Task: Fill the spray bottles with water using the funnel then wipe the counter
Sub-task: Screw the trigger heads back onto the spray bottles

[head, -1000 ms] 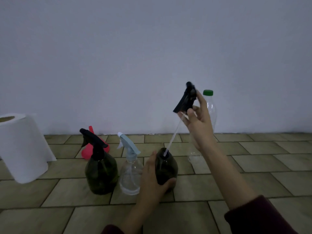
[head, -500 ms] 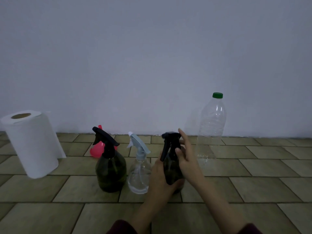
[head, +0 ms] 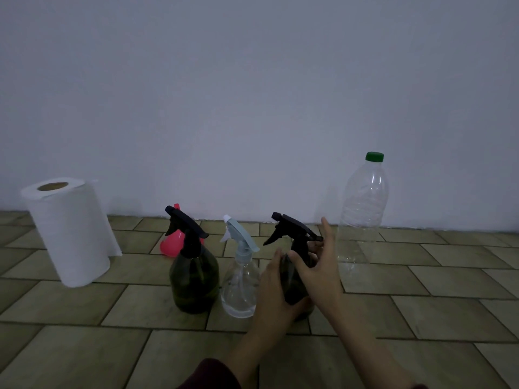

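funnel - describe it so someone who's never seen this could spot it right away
Start at the paper towel roll on the left of the tiled counter, then move right to the first dark spray bottle. The funnel sits just behind it by the wall, the only bright pink thing there.

Both my hands are bare, no gloves, rings or watch showing. My left hand (head: 271, 293) and right hand (head: 318, 272) come out of dark maroon sleeves (head: 210, 374), pushed back well below the wrists so only the cuffs show.

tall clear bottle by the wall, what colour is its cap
Green cap, clearest in the head view.
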